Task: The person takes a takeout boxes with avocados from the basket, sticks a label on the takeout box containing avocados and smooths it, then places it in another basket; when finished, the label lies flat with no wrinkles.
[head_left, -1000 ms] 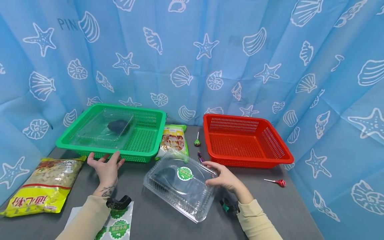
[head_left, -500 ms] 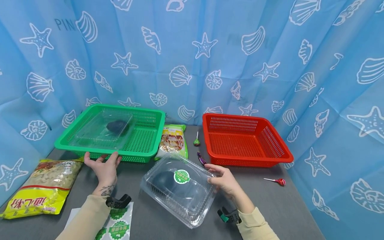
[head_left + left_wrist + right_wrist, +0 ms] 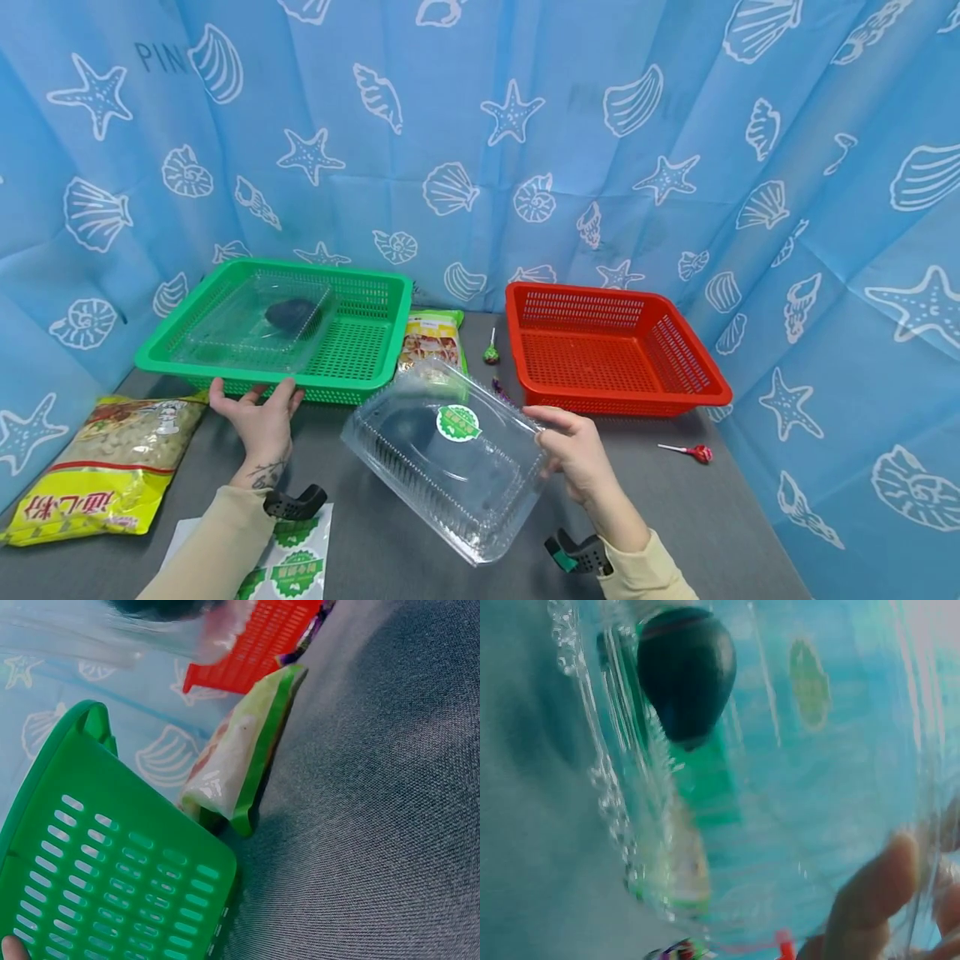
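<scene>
My right hand [image 3: 576, 450] pinches the right edge of a clear plastic clamshell box [image 3: 442, 475] with a round green-and-white sticker [image 3: 458, 423] on its lid. The box is tilted over the table's middle. Through its plastic shows a dark, pear-shaped fruit [image 3: 686, 675] resembling an avocado. My left hand [image 3: 262, 429] has its fingertips at the front wall of a green basket [image 3: 375, 383]; one fingertip [image 3: 13, 948] shows against the slotted wall in the left wrist view. Inside that basket lies another clear box [image 3: 240, 333] with a dark fruit [image 3: 292, 317] in it.
A red basket [image 3: 622, 404] stands at the back right. Around lie a yellow food bag [image 3: 112, 471], a green-edged food packet [image 3: 431, 337], a sticker sheet [image 3: 300, 558], a green lollipop [image 3: 491, 354], a purple-wrapped candy [image 3: 309, 634] and a red lollipop [image 3: 699, 453].
The clear box has shifted slightly left and tilted more, its right side lifting with my right hand, which has moved a little right. The left hand stays at the green basket.
</scene>
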A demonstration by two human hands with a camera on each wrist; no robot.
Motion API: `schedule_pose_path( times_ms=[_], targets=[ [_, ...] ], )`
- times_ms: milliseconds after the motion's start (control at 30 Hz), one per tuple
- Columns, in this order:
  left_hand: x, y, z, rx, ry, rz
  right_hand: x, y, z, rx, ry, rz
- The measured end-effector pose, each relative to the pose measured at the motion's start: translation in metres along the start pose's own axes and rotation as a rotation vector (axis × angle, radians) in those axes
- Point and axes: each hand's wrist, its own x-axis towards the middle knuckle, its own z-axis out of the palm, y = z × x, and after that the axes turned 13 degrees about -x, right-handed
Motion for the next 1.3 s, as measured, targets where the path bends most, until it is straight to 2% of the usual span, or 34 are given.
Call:
schedule_pose_path(
  times_ms=[233, 433, 567, 733, 967, 1300],
  targets=[
    [0.000, 0.000, 0.001, 0.008, 0.005, -0.011, 0.002, -0.029, -0.008, 0.069, 0.180, -0.048],
    [0.003, 0.000, 0.000, 0.020, 0.008, 0.004, 0.020, -0.047, -0.030, 0.128, 0.359, -0.066],
    [0.003, -0.001, 0.000, 0.024, 0.008, 0.006, 0.039, -0.048, -0.049, 0.128, 0.508, -0.081],
    [0.001, -0.001, 0.000, 0.023, 0.003, -0.005, 0.065, -0.034, -0.068, 0.139, 0.654, -0.091],
    [-0.003, -0.001, 0.000, 0.028, -0.004, -0.009, 0.085, -0.009, -0.090, 0.142, 0.709, 0.002],
    [0.002, -0.005, -0.005, 0.000, -0.030, -0.006, 0.094, 0.006, -0.099, -0.009, 0.714, 0.107]
  ],
)
